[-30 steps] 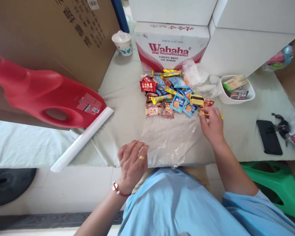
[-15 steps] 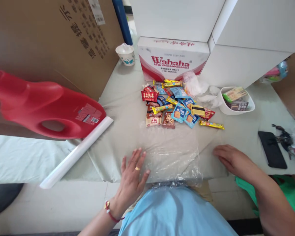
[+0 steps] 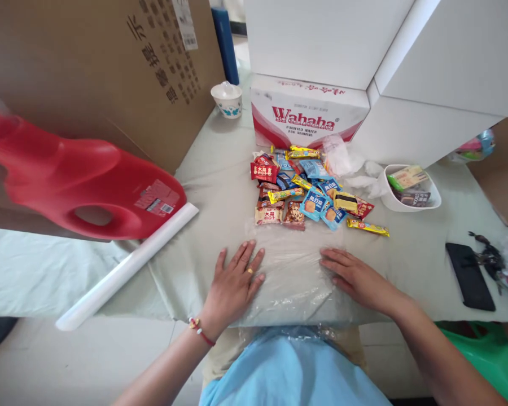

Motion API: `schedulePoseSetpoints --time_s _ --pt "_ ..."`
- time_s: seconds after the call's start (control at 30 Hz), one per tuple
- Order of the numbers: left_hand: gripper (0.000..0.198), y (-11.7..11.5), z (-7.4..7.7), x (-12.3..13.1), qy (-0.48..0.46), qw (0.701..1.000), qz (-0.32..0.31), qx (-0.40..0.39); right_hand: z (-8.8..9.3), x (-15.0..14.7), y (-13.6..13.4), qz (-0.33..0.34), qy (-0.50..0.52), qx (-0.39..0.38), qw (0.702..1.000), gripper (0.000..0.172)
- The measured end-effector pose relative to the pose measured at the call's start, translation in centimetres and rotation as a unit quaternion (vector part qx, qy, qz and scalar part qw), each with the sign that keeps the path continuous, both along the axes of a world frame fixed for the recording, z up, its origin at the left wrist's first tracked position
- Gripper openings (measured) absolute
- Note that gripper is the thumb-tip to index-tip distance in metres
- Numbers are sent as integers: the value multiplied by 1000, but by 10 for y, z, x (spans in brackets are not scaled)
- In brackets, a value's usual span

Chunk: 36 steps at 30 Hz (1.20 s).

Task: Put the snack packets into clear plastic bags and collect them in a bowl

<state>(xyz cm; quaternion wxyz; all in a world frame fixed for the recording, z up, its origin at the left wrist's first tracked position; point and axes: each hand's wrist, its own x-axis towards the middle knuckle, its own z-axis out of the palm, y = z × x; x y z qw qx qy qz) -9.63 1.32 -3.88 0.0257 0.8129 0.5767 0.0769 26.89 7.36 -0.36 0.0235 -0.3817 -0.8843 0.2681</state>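
Observation:
A clear plastic sheet or bag (image 3: 294, 268) lies flat at the table's front edge, its near end hanging over toward my blue shirt. My left hand (image 3: 232, 282) rests on its left side, fingers spread and palm down. Across from it, my right hand (image 3: 355, 276) lies on the right side of the plastic, fingers stretched out. Neither hand holds anything. Just beyond the plastic is a pile of small wrapped snacks (image 3: 315, 204) in blue, yellow, red and brown packets. One yellow stick packet (image 3: 368, 227) lies at the pile's right.
A red jug (image 3: 97, 186) and a white roll (image 3: 127, 268) are at the left. Behind the snacks stand a Wahaha box (image 3: 307, 115) and a paper cup (image 3: 227, 101). To the right are a white tub (image 3: 410, 200) and a black phone (image 3: 469, 276).
My right hand has moved left from the bare tablecloth onto the plastic, its fingers straightening. My left hand has shifted slightly forward and stays flat. The view has tilted a little.

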Motion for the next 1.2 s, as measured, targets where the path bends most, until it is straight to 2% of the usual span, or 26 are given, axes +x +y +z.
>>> schedulePoseSetpoints --time_s 0.07,0.13,0.23,0.33,0.43,0.5,0.63,0.7,0.77,0.83,0.9,1.0,1.1,1.13,1.2 --pt "56 -3 -2 -3 -4 1000 2 -4 9 10 12 -8 18 -21 1000 37" --pt "56 -4 0 -2 -8 1000 4 0 21 3 32 -35 33 -17 999 30" --pt "56 -3 3 0 -4 1000 -3 10 37 -33 80 -94 46 39 994 30" --pt "55 -2 3 0 3 1000 -4 15 48 -84 137 -107 34 86 990 32" --pt "55 -2 4 -1 -2 1000 0 11 54 -132 190 -146 -28 145 978 35" --pt "55 -2 5 -1 -10 1000 2 8 54 -157 217 -153 -95 155 971 36" --pt "55 -3 6 -1 -19 1000 2 9 48 -185 239 -126 -227 101 960 53" --pt "55 -2 6 -2 -18 1000 1 13 45 -188 236 -121 -245 99 957 47" --pt "54 -2 6 -2 -18 1000 1 17 47 -182 231 -118 -211 107 964 40" --pt "54 -2 5 -2 -21 1000 1 18 54 -167 228 -132 -113 103 979 39" --pt "54 -3 4 -3 -30 999 2 17 65 -144 232 -186 36 81 979 41" --pt "54 -3 3 -3 -44 999 2 13 83 -105 253 -306 227 2 925 39" --pt "55 -3 3 -4 -58 998 4 9 92 -83 275 -397 292 -71 867 31" --pt "55 -3 3 -4 -62 998 5 9 91 -82 279 -409 298 -76 859 30" --pt "56 -3 3 -4 -67 998 5 7 86 -90 280 -398 300 -60 865 33"
